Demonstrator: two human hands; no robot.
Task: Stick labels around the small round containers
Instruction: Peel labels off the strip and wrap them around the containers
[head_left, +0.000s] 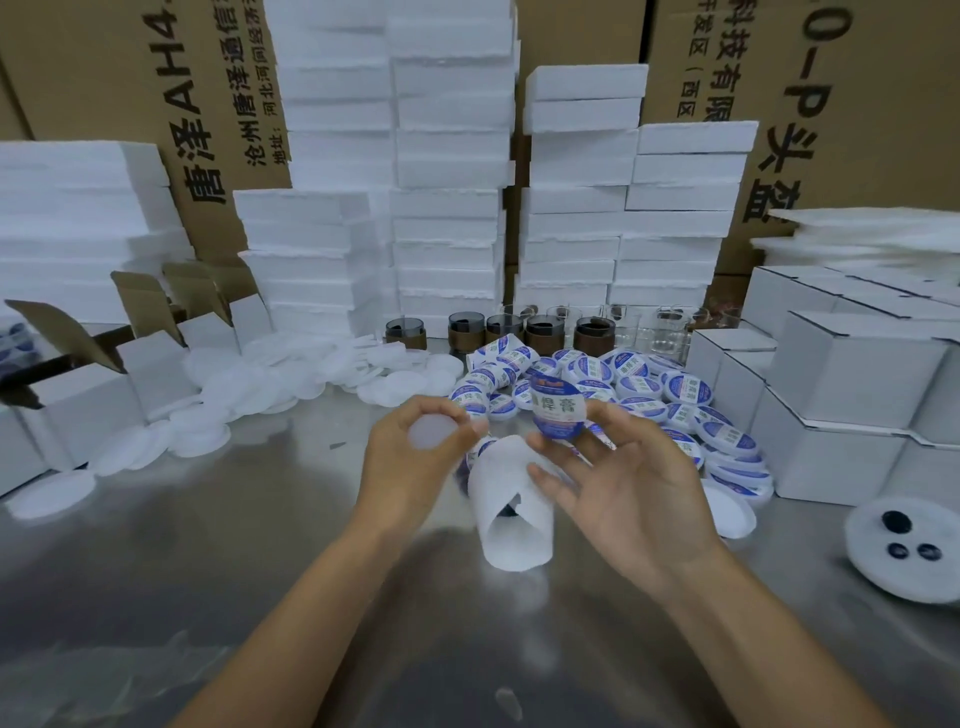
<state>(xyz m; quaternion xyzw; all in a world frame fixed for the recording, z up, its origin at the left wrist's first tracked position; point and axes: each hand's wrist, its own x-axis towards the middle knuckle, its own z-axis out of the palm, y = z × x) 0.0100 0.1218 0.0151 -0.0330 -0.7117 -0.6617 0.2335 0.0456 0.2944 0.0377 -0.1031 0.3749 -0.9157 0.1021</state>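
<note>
White plastic showed in the left hand (410, 467), its fingers curled round a small round container (434, 434) above the steel table (260, 571). The right hand (613, 488) pinched a blue label (558, 410) just beside it. Squaring the label's edge to the container before pressing would probably serve best.

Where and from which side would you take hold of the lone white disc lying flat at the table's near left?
Pinch the white disc at its near rim, coming in low from the front. It lies flat and thin on the table, leaving no wall to clasp; that edge is bare, while other discs lie close behind.
</note>
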